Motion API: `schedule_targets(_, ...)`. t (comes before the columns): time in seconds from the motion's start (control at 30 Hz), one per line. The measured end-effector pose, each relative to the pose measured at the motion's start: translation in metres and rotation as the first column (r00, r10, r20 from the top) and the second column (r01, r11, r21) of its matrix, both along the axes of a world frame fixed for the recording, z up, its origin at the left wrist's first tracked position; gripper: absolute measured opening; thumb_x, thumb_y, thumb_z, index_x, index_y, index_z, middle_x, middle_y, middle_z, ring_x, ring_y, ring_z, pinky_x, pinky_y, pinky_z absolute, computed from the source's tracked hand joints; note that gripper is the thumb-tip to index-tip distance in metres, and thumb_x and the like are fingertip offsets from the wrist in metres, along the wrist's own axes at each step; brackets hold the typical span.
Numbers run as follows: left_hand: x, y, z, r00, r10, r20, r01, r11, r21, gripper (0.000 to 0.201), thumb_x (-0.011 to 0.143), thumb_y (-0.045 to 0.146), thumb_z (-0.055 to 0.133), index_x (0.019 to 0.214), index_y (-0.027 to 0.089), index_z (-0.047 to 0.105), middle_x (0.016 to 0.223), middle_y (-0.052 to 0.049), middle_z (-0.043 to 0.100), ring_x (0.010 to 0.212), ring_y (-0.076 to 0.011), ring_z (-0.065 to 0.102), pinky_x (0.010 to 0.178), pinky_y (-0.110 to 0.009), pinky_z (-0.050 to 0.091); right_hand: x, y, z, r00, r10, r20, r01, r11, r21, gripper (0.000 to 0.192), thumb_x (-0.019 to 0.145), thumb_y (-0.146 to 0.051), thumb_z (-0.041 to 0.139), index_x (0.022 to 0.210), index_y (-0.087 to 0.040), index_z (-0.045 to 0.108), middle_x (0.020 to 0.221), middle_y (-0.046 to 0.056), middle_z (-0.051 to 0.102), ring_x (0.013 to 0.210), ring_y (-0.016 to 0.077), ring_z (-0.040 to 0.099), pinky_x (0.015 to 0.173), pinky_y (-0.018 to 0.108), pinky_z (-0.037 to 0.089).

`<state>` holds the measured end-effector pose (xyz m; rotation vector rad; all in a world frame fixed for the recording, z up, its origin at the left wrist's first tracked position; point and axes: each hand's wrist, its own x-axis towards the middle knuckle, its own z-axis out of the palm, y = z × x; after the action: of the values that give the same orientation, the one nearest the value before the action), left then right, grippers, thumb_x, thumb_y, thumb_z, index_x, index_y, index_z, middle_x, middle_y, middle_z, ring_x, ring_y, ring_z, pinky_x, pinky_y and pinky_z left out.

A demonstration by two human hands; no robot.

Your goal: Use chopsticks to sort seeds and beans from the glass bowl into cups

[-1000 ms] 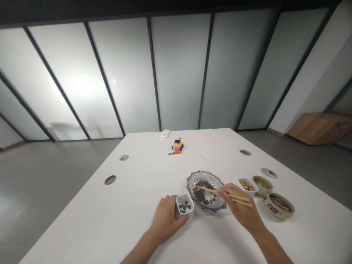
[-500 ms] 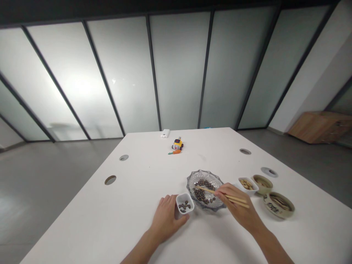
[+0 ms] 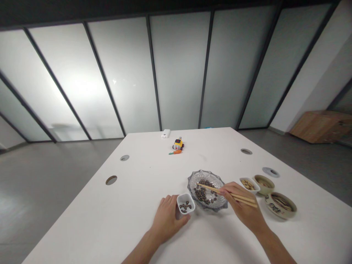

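Frosted glass panels stand behind our white counter (image 3: 115, 220). Our right hand (image 3: 243, 209) pinches chopsticks (image 3: 228, 193), their tips among the dark seeds (image 3: 205, 193) in the glass dish (image 3: 192, 181). Left of the dish, our left hand (image 3: 166, 220) curls around a small white cup (image 3: 185, 204) holding some seeds. We think it is best to grip one seed only, keeping the cup steady.

Glass dish (image 3: 217, 179) at centre of table (image 3: 137, 227) | small cup (image 3: 185, 203) just left of it | three bowls (image 3: 249, 184) in a row to its right | toy car (image 3: 178, 143) and box (image 3: 165, 134) far behind
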<state>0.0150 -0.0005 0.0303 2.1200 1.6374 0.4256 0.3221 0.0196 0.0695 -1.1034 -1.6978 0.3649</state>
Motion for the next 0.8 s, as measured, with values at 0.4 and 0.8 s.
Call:
schedule_targets(0.4,0.0001,-0.0004,0.0036,1.0,-0.008,0.001,0.008,1.0,-0.013,0.031,0.095,0.042,0.081,0.117,0.025,0.066,0.12,-0.008,0.076,0.115,-0.0318,0.067,0.106,-0.042,0.045,-0.0007,0.0009,-0.0049,0.996,0.088,0.002,-0.087,0.994,-0.064,0.041,0.112,-0.056,0.067,0.09,-0.025,0.083,0.086,0.005,0.078,0.077,0.0201,0.075,0.071,0.029,0.061)
schedule_targets(0.8,-0.0001,0.0004,0.0004,1.0,-0.005,0.018,0.005,1.0,0.015,0.031,0.094,0.041,0.081,0.116,0.025,0.066,0.118,-0.007,0.076,0.113,-0.0318,0.068,0.105,-0.042,0.046,-0.0044,-0.0004,-0.0064,0.995,0.105,0.001,-0.104,0.991,-0.083,0.041,0.11,-0.059,0.069,0.091,-0.025,0.084,0.09,0.007,0.08,0.08,0.0225,0.077,0.074,0.032,0.064)
